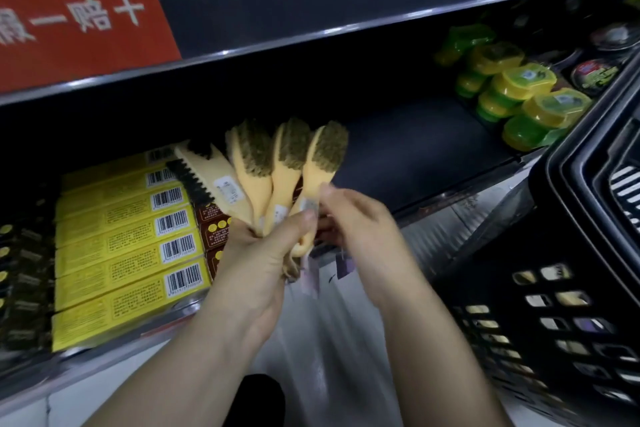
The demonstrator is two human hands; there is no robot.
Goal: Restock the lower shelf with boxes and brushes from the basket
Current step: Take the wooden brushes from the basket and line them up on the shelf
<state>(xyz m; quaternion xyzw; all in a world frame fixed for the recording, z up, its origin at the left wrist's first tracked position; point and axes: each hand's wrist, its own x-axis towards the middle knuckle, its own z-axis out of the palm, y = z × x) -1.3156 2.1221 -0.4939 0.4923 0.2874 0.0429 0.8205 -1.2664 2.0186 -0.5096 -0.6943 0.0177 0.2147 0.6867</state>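
Presently: 5 brushes (pixel 277 166) fanned in my left hand (pixel 266 250), gripped at handles, heads pointing far toward lower shelf (pixel 415 149); my right hand (pixel 349 218) pinches the rightmost handle.

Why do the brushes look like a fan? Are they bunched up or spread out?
Spread out. The left hand grips the brushes by their handles, so the bristle ends splay apart.

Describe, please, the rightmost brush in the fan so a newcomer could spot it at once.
Start at the row of yellow boxes on the lower shelf; just right of them the left hand grips fanned brushes. The rightmost brush is the only one whose handle the right hand also pinches.
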